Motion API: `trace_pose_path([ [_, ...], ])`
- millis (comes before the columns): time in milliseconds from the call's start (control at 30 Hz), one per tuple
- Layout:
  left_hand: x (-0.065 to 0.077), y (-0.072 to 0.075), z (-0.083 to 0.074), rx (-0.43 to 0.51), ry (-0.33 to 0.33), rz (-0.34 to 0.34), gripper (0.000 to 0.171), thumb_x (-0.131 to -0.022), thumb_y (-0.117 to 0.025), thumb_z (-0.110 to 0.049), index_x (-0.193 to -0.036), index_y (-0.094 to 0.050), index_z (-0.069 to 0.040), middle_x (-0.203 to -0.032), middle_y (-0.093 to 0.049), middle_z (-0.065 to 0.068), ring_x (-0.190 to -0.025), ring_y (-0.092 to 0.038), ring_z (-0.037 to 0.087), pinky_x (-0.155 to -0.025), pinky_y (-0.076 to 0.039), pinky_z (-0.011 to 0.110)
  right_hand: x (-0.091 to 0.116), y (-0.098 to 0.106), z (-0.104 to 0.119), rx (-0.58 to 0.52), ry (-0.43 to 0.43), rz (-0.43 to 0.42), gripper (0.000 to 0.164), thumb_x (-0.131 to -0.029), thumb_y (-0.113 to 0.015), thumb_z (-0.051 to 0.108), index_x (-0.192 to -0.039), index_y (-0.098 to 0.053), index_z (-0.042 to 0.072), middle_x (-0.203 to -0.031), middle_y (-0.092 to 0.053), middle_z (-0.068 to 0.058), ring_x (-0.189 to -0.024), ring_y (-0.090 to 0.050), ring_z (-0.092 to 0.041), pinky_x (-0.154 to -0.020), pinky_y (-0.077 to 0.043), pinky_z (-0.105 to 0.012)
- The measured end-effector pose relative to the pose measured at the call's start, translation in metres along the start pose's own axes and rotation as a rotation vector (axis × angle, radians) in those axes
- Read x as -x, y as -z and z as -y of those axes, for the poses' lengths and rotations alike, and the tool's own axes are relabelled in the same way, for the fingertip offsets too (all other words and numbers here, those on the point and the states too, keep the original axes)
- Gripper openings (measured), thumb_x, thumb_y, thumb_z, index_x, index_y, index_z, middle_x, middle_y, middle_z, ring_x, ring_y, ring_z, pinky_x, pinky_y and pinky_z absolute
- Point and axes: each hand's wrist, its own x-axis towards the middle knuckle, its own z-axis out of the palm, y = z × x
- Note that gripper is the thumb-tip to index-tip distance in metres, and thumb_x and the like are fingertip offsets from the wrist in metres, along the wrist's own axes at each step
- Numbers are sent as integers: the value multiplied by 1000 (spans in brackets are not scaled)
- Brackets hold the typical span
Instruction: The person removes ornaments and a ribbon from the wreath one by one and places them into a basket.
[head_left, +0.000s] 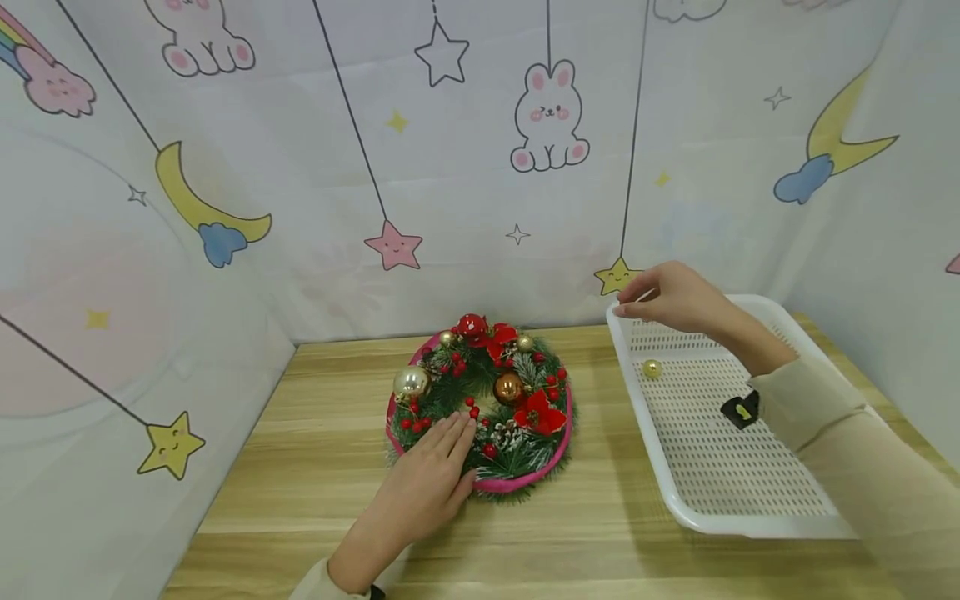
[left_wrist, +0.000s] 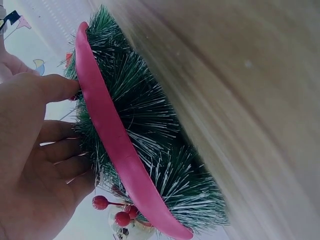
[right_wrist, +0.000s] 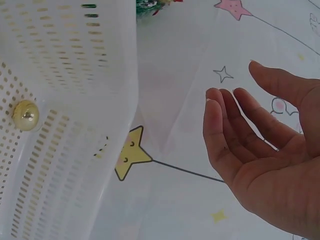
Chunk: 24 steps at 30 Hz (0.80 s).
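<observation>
A round Christmas wreath (head_left: 536,450) of green frosted needles lies on the table, edged by a pink ribbon (left_wrist: 117,142). Red berries, red flowers, a brown-gold ball (head_left: 509,388), a pale gold ball (head_left: 412,383) and a red ball (head_left: 472,326) decorate it. My left hand (head_left: 423,483) rests on the wreath's near left side with extended fingers; the left wrist view shows its thumb at the ribbon. Over the back left rim of a white basket (head_left: 678,500), my right hand (head_left: 678,296) hovers with loosely bent fingers and nothing in them.
Inside the perforated basket, at the right of the wooden table (head_left: 315,483), is a small gold ball (head_left: 652,368). A cloth backdrop (head_left: 465,183) printed with stars, moons and rabbits stands behind the table and along its sides.
</observation>
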Motion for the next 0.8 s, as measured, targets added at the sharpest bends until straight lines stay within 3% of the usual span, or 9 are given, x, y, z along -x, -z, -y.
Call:
trace_pose_path([
  [233,0,1,0,2,3,13,65,-105,-64,-38,-153,-51,3,-158,-53,21,-150,-51,33,-124,-45,45,-5,-7,21,-11,52,12,31,-100,-73,28,-122,-76,5,-124,-76,-16,-109,-73,-29,-91,-60,-48],
  [433,-1,1,-1,-4,12,17,64,-105,-65,-38,-153,-51,2,-159,-53,20,-150,-50,32,-124,-45,45,-15,-16,34,-29,90,46,31,-100,-73,27,-123,-77,5,-135,-72,-18,-118,-71,-34,-98,-59,-53],
  [600,-2,0,-1,-7,16,7,64,-104,-65,-38,-153,-52,2,-158,-53,21,-150,-51,33,-124,-45,45,-24,-23,43,-74,103,95,30,-99,-75,26,-122,-77,6,-125,-77,-14,-114,-74,-30,-98,-61,-49],
  [800,-4,0,-2,-6,13,4,64,-104,-65,-38,-153,-52,2,-158,-53,20,-149,-51,33,-124,-45,45,-34,-35,52,-95,139,145,29,-97,-77,25,-120,-78,7,-124,-77,-13,-112,-76,-28,-94,-63,-43],
])
